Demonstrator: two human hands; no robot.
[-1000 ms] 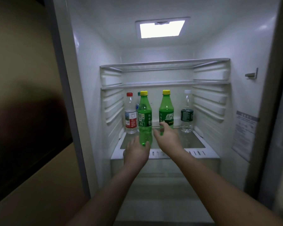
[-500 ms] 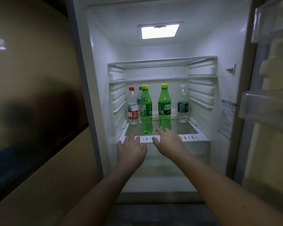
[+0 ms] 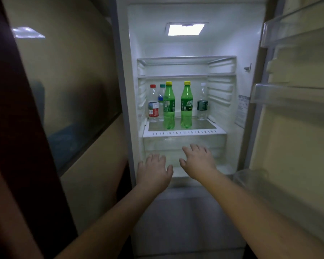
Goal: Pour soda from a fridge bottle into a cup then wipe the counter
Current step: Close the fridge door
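Two green soda bottles with yellow caps stand upright on a glass shelf (image 3: 183,133) inside the open fridge: the left soda bottle (image 3: 169,106) and the right soda bottle (image 3: 186,105). My left hand (image 3: 153,170) and my right hand (image 3: 198,160) hover palm-down in front of the clear drawer below that shelf, fingers relaxed and spread, holding nothing. Both hands are well short of the bottles. No cup or cloth is in view.
A red-capped water bottle (image 3: 153,104), a teal-capped bottle (image 3: 161,98) behind it and a clear bottle with a dark label (image 3: 202,103) share the shelf. The open fridge door with its bins (image 3: 292,90) stands at the right. A glossy closed door (image 3: 67,90) fills the left.
Both hands have drawn back from the green bottles and dropped below the shelf. The view has pulled away from the fridge, bringing the door bins on the right into sight.
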